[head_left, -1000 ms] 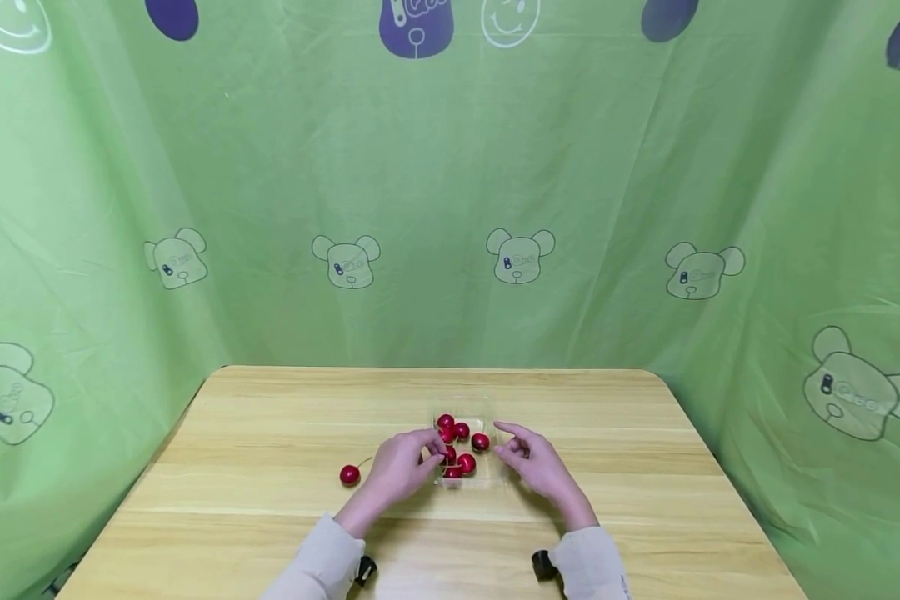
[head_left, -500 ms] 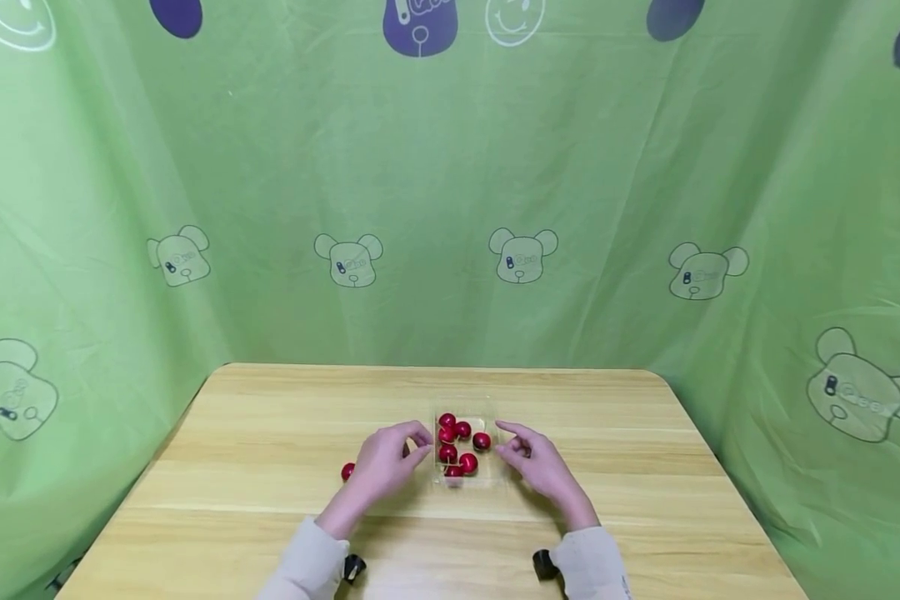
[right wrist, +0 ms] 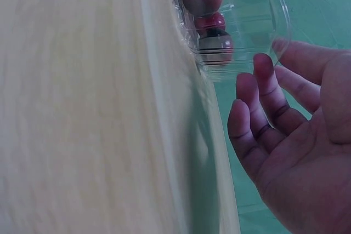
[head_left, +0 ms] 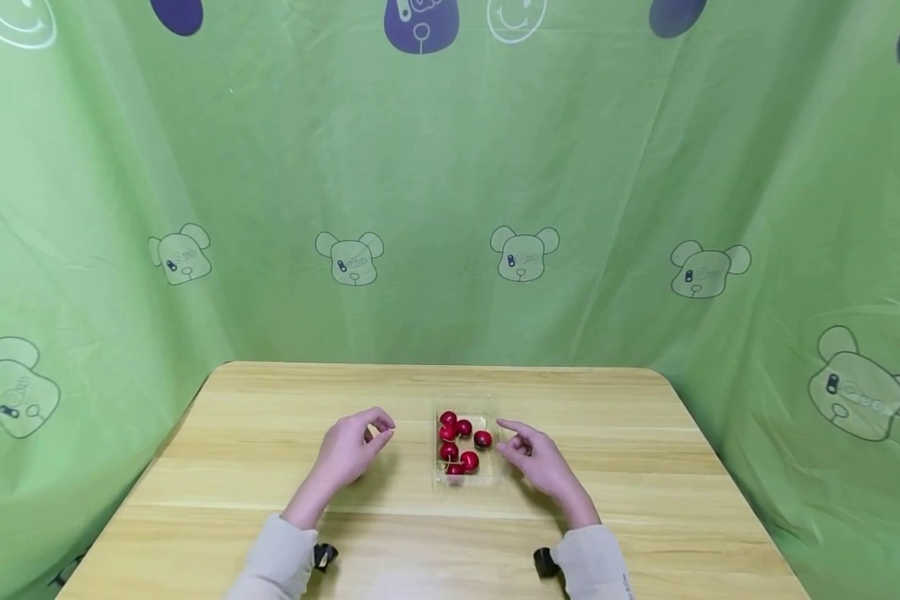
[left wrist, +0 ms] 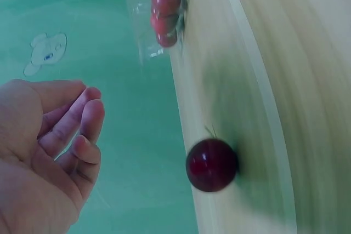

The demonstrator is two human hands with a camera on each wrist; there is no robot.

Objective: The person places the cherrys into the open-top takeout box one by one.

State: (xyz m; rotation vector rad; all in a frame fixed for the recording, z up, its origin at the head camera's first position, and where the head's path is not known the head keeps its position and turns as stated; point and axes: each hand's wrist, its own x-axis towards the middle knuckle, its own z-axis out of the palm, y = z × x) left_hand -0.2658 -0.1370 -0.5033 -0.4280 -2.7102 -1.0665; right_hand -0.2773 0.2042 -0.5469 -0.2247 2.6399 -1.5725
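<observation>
Several red cherries lie in a clear plastic box in the head view, mostly along its left side. My left hand is left of the box above the table, its fingers loosely bent and holding nothing. In the left wrist view a single dark cherry with a stem sits on the table near that hand. The left hand hides it in the head view. My right hand stays at the box's right side, fingers relaxed. In the right wrist view its fingertips are at the box's rim, seemingly touching it.
The wooden table has rounded back corners. A green curtain with printed bear heads hangs behind it and at both sides. Black wrist cameras show below both hands.
My left hand has drawn back from the cherries in the box, moving left until it covers the lone cherry in the head view. My right hand has kept its place beside the box.
</observation>
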